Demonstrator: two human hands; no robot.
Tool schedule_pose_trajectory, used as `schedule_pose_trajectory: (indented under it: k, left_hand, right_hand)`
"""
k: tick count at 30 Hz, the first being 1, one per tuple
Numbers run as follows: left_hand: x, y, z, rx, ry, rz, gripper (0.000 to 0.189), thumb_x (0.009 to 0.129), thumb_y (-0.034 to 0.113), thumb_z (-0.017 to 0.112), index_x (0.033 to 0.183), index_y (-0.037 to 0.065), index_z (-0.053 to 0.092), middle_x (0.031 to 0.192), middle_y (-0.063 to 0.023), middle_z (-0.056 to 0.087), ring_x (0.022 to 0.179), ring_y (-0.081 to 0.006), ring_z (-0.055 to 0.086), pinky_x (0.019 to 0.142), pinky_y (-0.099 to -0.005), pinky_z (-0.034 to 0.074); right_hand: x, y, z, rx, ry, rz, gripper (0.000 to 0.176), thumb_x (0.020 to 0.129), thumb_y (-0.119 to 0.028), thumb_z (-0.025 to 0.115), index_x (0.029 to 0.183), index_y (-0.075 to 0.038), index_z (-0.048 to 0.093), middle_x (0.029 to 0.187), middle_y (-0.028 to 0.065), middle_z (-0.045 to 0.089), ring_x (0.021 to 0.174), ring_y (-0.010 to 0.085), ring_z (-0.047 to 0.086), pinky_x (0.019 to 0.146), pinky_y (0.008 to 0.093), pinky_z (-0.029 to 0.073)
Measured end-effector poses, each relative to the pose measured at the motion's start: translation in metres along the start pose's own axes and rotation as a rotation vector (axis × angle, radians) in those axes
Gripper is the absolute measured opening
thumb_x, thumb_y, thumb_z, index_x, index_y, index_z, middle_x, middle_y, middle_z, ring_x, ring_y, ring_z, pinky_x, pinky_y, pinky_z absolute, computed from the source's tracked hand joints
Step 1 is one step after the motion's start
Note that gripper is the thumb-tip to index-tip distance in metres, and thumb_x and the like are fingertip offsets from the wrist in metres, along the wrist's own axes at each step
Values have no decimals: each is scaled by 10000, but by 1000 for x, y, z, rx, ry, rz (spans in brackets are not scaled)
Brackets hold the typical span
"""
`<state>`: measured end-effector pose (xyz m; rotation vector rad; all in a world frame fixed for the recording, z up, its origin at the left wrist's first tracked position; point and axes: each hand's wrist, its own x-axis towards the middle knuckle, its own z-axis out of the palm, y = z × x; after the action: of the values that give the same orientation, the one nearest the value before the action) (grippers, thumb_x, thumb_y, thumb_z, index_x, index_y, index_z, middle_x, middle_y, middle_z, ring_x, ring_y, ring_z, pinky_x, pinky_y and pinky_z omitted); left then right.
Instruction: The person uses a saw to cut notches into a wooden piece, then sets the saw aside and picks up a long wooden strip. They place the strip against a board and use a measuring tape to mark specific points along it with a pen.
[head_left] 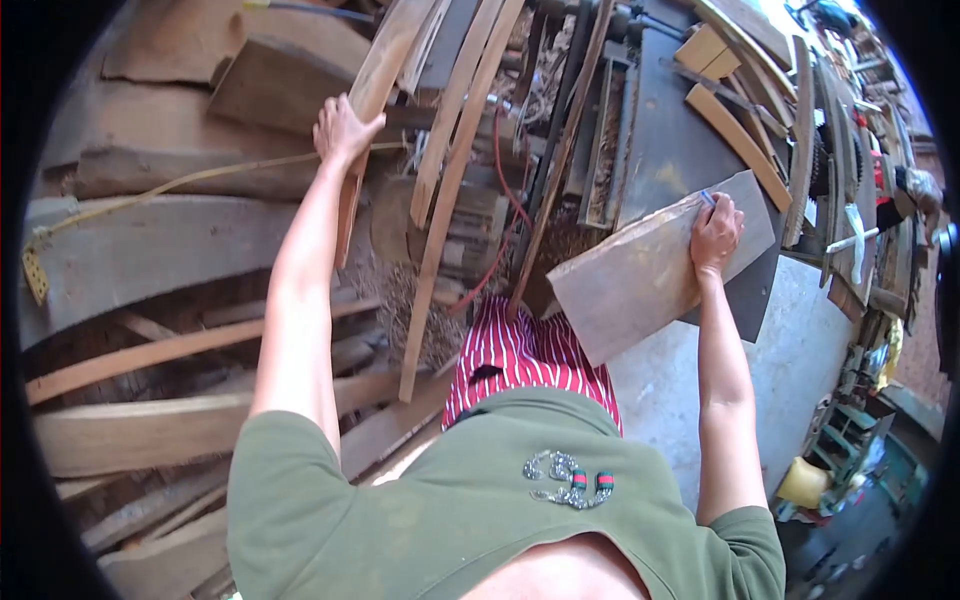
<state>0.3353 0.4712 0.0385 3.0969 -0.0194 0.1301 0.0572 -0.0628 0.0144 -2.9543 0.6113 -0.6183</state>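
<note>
My left hand (346,133) is wrapped over a long wooden plank (388,68), fingers on its left side and thumb stretched out to the right. Under my right hand (716,238) lies a wide, flat wooden board (630,285), tilted across the edge of a dark machine table (672,130). The fingers of that hand curl at the board's far edge. A small blue stick (708,199) shows at the fingertips; its exact kind is too small to tell. Two narrow wood strips (455,165) run between my hands.
Planks (150,430) are stacked on the left, with a yellow cord (190,178) across them. Shavings (395,320) cover the ground near a motor (460,225) and a red cable (500,170). Curved wood pieces (740,140) lie on the table. Another person's arm (915,190) is at far right.
</note>
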Motion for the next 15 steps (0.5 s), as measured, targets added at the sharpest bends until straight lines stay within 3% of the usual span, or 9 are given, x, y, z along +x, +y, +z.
schedule_pose_trajectory:
  k: [2, 4, 7, 8, 12, 13, 15]
  left_hand:
    - [-15, -2, 9, 83, 278, 136, 812, 805, 525, 735, 1422, 68, 472, 1360, -159, 528, 1271, -331, 500, 1048, -488, 420]
    - [-38, 8, 3, 52, 395, 326, 717, 867, 437, 716, 1429, 66, 470, 1378, -143, 511, 1274, -323, 483, 1069, -472, 396]
    - [-89, 22, 15, -145, 215, 550, 573, 903, 275, 680, 1394, 45, 494, 1348, -132, 509, 1272, -326, 472, 1088, -451, 389]
    - [-103, 23, 36, -209, 169, 513, 607, 860, 290, 711, 1374, 44, 500, 1334, -136, 505, 1246, -335, 482, 1074, -455, 391]
    - [-135, 32, 100, -437, -111, 178, 893, 895, 366, 690, 1546, -23, 218, 1547, -268, 306, 1385, -459, 351, 1148, -499, 324]
    - [-134, 34, 119, -449, -108, 150, 909, 862, 322, 726, 1544, -9, 223, 1506, -266, 357, 1325, -463, 421, 1081, -510, 399]
    - [-121, 44, 134, -599, -157, 72, 877, 857, 183, 683, 1565, 50, 184, 1501, -269, 386, 1326, -447, 463, 1060, -487, 444]
  right_hand:
    - [2, -3, 0, -5, 25, 37, 171, 934, -211, 560, 1058, -109, 617, 1034, 86, 668, 995, 329, 591, 888, 471, 461]
    - [2, -2, 3, -13, 34, 18, 168, 928, -195, 564, 1061, -107, 614, 1035, 88, 671, 995, 330, 593, 886, 471, 462]
    - [2, -1, 1, -6, 27, 20, 192, 915, -169, 562, 1087, -97, 609, 1042, 103, 667, 1005, 338, 589, 892, 473, 459]
    - [1, -2, 0, -6, 39, 21, 192, 915, -169, 562, 1087, -97, 609, 1042, 103, 667, 1005, 338, 589, 892, 473, 459]
    - [0, -2, -2, 34, 47, -16, 218, 917, -165, 563, 1099, -50, 603, 1076, 147, 636, 1034, 363, 562, 934, 491, 433]
    - [-2, 3, 5, -16, 87, -45, 226, 917, -174, 564, 1099, -44, 601, 1086, 162, 624, 1036, 374, 552, 946, 499, 427]
    - [-1, -1, 3, -17, 73, -19, 218, 911, -182, 563, 1089, -60, 595, 1040, 157, 608, 1035, 371, 550, 957, 494, 423]
